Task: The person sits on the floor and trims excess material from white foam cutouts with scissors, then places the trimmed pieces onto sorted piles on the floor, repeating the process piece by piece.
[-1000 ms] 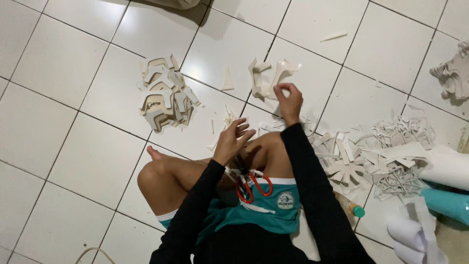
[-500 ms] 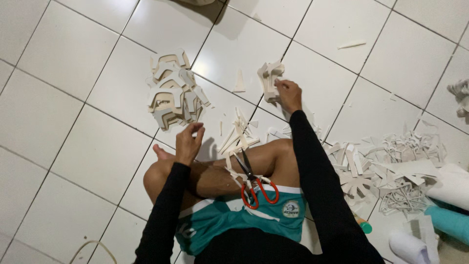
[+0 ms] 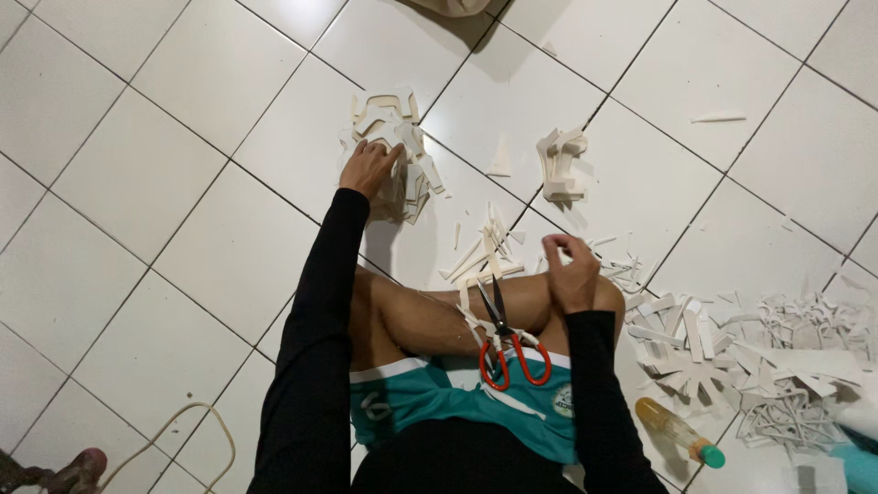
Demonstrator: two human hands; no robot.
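- Left hand: arm fully stretched forward, grip laid palm-down on the near edge of the stack of cream-coloured cut foam bracket shapes. Fingers are spread loosely over the top pieces; whether a piece is actually pinched cannot be told.
- Stack is located on the white tiled floor, straight ahead of the left shoulder, beyond the bent knee. The pieces are piled roughly flat, open ends facing various ways; the heap's long axis runs away from the body, roughly in line with the forearm.
- Right hand: rested at the right knee, fingers curled loosely, nothing seen held. It is well apart from the left-hand stack.
- A second, smaller stack of cream foam cut-outs is seen ahead of the right hand, near but not touching; the right hand is clearly the nearer one to it, the left hand to the bigger stack.
- Red-handled scissors are lying on the lap, blades pointing forward, between both arms; neither hand is on them. Right hand is closer.
- Thin cream foam offcut strips are scattered just past the shins, between the two stacks.
- Further right: a heap of white foam scrap lattice pieces and a yellowish bottle with green cap lying on its side beside the right hip.
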